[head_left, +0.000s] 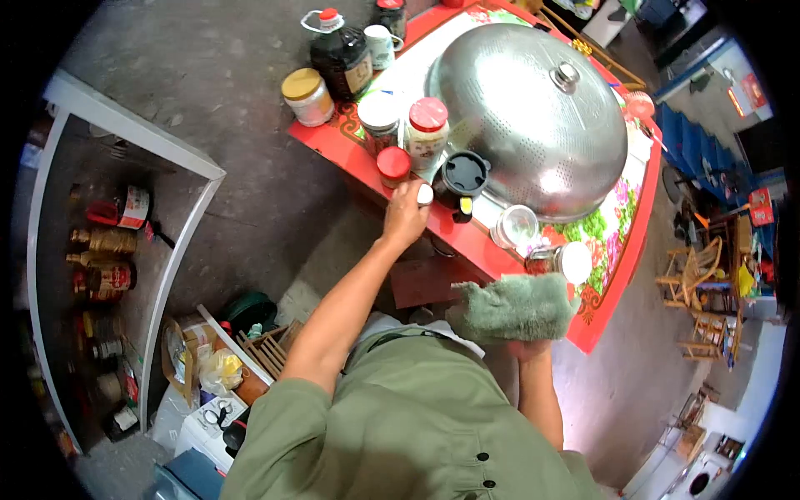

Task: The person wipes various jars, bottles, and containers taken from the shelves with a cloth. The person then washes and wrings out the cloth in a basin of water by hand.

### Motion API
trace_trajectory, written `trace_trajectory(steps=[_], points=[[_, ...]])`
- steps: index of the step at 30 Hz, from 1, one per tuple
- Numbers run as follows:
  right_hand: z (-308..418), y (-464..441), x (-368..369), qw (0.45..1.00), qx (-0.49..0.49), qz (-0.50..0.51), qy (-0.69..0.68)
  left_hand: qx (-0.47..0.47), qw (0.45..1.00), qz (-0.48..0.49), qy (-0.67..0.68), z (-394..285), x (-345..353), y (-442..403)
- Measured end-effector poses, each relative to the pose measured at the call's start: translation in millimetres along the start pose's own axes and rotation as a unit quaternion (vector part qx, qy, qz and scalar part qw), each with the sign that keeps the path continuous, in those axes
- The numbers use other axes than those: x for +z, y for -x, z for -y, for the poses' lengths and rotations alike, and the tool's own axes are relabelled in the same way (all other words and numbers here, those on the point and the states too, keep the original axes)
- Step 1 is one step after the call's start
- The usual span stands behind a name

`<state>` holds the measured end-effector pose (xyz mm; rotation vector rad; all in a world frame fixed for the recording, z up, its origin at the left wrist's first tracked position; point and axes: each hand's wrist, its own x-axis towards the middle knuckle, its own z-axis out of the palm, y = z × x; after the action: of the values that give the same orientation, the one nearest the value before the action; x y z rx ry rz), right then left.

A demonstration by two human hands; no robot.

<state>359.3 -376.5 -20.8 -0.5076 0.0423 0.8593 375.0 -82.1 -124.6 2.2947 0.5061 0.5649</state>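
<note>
Holding, left hand [404,214]: fingers curled in around a small white-capped container [425,195], mid-frame by the red bench [585,332] edge; can't tell if it's lifted or resting.
Right hand [531,349]: right of centre, lower half, mostly behind the fuzzy green cloth [515,308]; fingers hidden, can't tell how far closed.
Jars: small red-lidded jar [393,165] just beside left hand; white-lidded jar [573,262] on its side or tilted, can't tell, just above cloth.
Cups: black-lidded mug [464,175] right of left hand; clear cup [516,227] further right.
Steel dome: perforated cover [525,117], upper right of centre, on bench.
</note>
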Motion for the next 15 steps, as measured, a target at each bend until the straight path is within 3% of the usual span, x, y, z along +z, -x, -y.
trace_trajectory(steps=[1,4,7,12,15], points=[[-1,7,-22,0.998,-0.008,-0.064,0.024,0.010,1.000,-0.023,-0.017,1,8,-4],[0,11,-35,0.999,0.010,-0.042,0.023,-0.022,0.999,0.026,-0.042,17,26,-13],[0,-7,-35,0.999,0.029,-0.036,0.028,0.022,0.998,-0.054,-0.028,17,24,-2],[-13,-53,5,0.991,0.088,0.089,0.038,-0.049,0.998,0.011,0.035,-31,-59,31],[-28,-80,28,0.983,0.116,0.143,0.012,-0.005,0.999,-0.047,0.015,-58,-159,41]])
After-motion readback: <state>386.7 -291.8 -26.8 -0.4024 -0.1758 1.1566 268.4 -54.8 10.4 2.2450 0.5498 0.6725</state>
